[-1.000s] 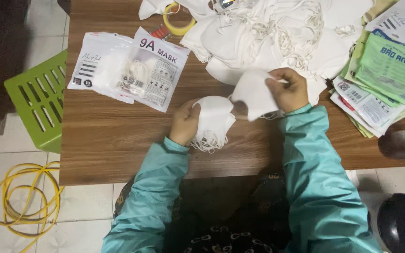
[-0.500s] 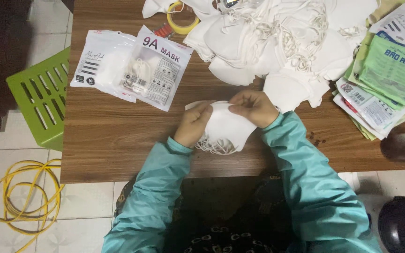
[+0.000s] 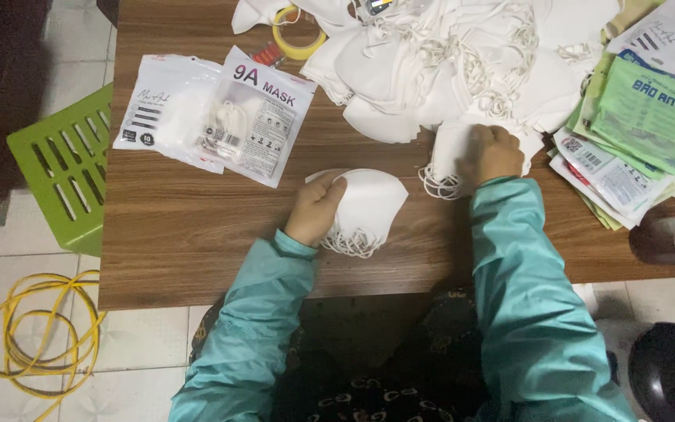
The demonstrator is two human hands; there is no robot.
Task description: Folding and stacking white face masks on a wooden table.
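We're looking straight down at a wooden surface [image 3: 197,234], and our left hand [image 3: 316,209] sits near the middle of it, closer to the near edge, fingers clamped on the upper left rim of a small stack of white masks [image 3: 367,207]. The stack lies flat on the wood, its ear loops spilling out toward the near edge.

Over to the right, our right hand [image 3: 494,152] is on top of another white mask [image 3: 445,152], fingers curled together over it; we can't tell whether they grip it or only press on it. That mask sits at the near fringe of the big heap of loose masks [image 3: 447,62], which fills the far edge of the surface, elastic loops tangled all through it.

Toward the far left corner lie two sealed packets of masks [image 3: 220,113], overlapping, flat on the wood. Just beyond them, a roll of yellow tape [image 3: 297,35] touches the heap. Along the right edge sits a pile of empty green and white packets [image 3: 634,133], fanned out, well apart from the stack under our left hand.

Off the surface, a green plastic stool [image 3: 56,172] stands beside the left edge, and a coil of yellow cable [image 3: 33,336] lies on the tiled floor.
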